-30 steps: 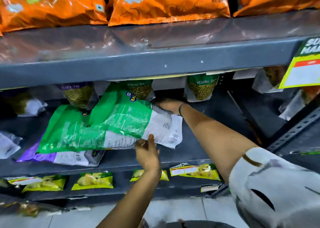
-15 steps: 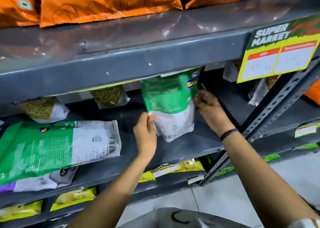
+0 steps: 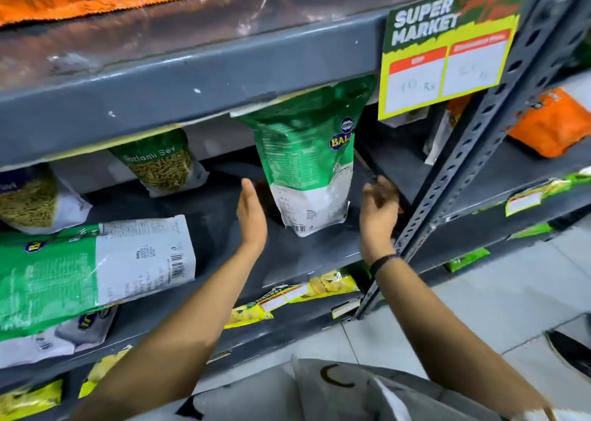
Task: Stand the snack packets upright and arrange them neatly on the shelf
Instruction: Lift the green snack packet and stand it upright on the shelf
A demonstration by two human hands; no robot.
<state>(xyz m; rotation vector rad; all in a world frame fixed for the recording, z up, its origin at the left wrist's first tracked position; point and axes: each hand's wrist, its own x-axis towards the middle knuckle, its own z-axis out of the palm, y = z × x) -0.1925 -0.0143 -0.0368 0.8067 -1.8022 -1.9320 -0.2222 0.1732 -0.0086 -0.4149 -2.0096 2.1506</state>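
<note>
Grey shelf, one green packet upright between open hands

Grey metal makes up the shelf (image 3: 224,69), whose middle tier carries the packets. Largest of these is a green and white packet lying flat (image 3: 96,270) at the left, resting on top of another flat packet (image 3: 64,334). Further right, the upright green packet (image 3: 307,164) stands on its white base near the right end of the tier, its top reaching the underside of the board above. At the back, two clear sev packets (image 3: 163,161) stand against the rear wall.

Both forearms reach up from the bottom of the view. The left hand (image 3: 252,216) is just left of the upright green packet, palm turned toward it, fingers (image 3: 248,190) straight and together, holding nothing; whether it touches the packet is unclear. The right hand (image 3: 377,206) is just right of the packet, apart from it, fingers loosely curled and spread, also holding nothing, close to the slotted upright post (image 3: 473,152). A dark band (image 3: 383,260) circles the right wrist. A yellow and green price sign (image 3: 447,46) hangs from the board above.
</note>
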